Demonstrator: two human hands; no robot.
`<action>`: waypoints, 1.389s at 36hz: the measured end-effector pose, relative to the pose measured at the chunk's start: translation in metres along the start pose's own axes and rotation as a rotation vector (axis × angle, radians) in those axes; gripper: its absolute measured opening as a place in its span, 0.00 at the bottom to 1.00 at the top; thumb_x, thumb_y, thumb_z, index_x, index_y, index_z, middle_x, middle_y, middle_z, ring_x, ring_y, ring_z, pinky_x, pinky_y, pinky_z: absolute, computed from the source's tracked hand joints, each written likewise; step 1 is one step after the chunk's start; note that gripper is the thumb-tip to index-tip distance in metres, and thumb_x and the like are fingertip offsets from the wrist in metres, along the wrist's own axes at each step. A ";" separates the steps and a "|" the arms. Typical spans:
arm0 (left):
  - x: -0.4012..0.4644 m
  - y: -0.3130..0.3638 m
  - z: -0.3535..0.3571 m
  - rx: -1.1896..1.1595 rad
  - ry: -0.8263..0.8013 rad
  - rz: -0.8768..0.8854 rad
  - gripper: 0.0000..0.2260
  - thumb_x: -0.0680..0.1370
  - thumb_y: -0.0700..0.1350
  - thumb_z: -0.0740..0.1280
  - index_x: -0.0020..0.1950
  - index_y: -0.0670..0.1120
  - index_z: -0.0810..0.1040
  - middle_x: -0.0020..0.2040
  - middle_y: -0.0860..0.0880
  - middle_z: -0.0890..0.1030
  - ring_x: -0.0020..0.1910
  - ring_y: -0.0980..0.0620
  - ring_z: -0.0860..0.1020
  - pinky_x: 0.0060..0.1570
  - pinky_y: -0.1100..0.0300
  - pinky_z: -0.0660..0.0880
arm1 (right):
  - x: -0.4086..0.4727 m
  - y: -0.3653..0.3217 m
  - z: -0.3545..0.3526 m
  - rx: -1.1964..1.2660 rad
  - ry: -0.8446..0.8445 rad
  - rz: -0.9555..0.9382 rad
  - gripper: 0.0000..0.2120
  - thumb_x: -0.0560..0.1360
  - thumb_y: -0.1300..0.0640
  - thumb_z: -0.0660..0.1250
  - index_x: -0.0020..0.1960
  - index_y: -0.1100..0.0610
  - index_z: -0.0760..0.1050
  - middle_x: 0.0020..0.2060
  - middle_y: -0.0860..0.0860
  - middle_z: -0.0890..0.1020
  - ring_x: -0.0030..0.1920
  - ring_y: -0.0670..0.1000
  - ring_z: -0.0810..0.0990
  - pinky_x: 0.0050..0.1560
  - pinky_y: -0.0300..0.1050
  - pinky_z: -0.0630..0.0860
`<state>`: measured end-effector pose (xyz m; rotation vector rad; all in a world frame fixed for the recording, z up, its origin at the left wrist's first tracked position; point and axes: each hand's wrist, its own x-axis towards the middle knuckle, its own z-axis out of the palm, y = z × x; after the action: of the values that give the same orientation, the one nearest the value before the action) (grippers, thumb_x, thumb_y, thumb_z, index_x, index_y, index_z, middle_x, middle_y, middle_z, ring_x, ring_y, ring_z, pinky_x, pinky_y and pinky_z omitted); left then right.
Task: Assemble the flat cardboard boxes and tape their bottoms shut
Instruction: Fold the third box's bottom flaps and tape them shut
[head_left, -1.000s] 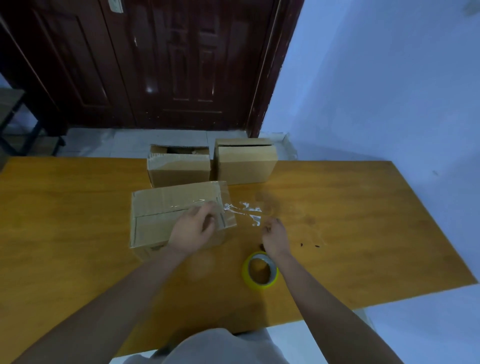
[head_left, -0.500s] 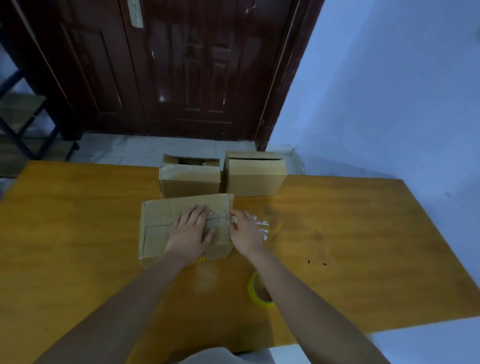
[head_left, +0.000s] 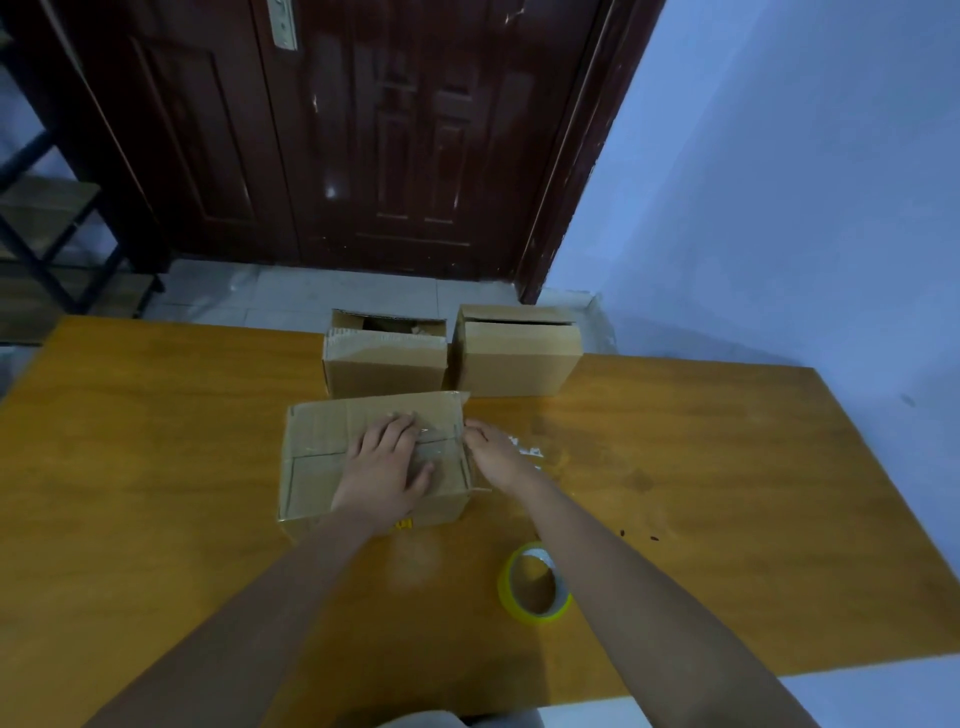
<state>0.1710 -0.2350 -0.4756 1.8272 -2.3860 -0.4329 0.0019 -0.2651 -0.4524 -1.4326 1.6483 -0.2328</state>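
Pressing tape down on the upturned bottom of the cardboard box (head_left: 332, 457), which sits mid-table, just in front of two finished boxes (head_left: 452, 358) at the far edge. Left hand (head_left: 387, 467) lies flat and spread on the flaps, holding nothing, pinning the seam. Right hand (head_left: 493, 452) is at the box's right edge, fingers curled narrow against the side; whether it pinches a tape end I cannot tell. Clear tape strip (head_left: 441, 436) shows faintly across the seam. Tape roll (head_left: 535, 584) lies near the front edge, apart from both hands.

Judgement: to do this well, keep the left palm weighting the flaps so the seam stays closed, and smooth the tape end down over the side wall without wrinkles
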 end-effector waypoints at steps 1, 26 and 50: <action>0.000 0.000 0.000 -0.007 0.003 0.000 0.39 0.71 0.65 0.36 0.76 0.48 0.58 0.76 0.52 0.58 0.75 0.50 0.52 0.72 0.52 0.50 | -0.003 -0.003 -0.006 -0.008 -0.020 0.007 0.19 0.81 0.50 0.48 0.61 0.53 0.75 0.61 0.55 0.76 0.62 0.57 0.72 0.62 0.49 0.68; 0.000 -0.001 -0.001 -0.061 0.011 -0.010 0.37 0.71 0.65 0.39 0.74 0.48 0.61 0.75 0.52 0.59 0.74 0.50 0.54 0.71 0.53 0.51 | 0.061 -0.027 -0.040 -0.547 0.042 -0.266 0.13 0.78 0.61 0.60 0.59 0.55 0.78 0.55 0.54 0.81 0.55 0.53 0.78 0.55 0.47 0.74; -0.002 0.003 -0.002 -0.050 0.032 -0.019 0.37 0.71 0.64 0.41 0.73 0.47 0.64 0.73 0.51 0.64 0.72 0.47 0.59 0.70 0.51 0.56 | 0.022 -0.011 -0.013 0.315 0.164 0.086 0.14 0.79 0.60 0.61 0.61 0.60 0.78 0.59 0.55 0.80 0.61 0.54 0.76 0.53 0.40 0.70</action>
<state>0.1687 -0.2328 -0.4728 1.8230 -2.3176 -0.4567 0.0018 -0.2923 -0.4487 -1.1267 1.7117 -0.5479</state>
